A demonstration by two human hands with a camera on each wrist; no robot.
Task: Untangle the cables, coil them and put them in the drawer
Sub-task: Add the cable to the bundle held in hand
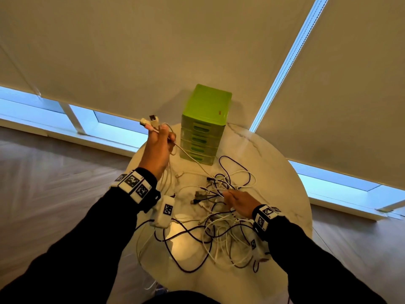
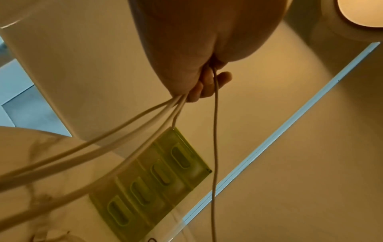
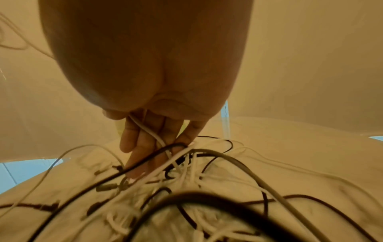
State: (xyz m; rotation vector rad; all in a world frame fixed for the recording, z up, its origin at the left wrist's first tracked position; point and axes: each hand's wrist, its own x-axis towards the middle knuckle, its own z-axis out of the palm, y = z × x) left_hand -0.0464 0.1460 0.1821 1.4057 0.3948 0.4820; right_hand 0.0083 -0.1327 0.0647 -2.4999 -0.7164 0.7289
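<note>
My left hand (image 1: 158,148) is raised above the table's left side and grips a bunch of white cables (image 2: 128,121); their USB plugs (image 1: 151,122) stick up above the fist. One thin white strand (image 1: 192,161) runs from that fist down into the tangle. A heap of black and white cables (image 1: 221,213) lies on the round table. My right hand (image 1: 237,201) lies on the heap with fingers straight, reaching among the strands (image 3: 165,152). The green drawer unit (image 1: 202,126) stands at the table's far side, all drawers shut.
The round white marble table (image 1: 274,172) sits against roller blinds and a low window. White sensor boxes hang from both wrists (image 1: 164,212). A black cable loop (image 1: 175,249) reaches the near edge. Wooden floor lies either side.
</note>
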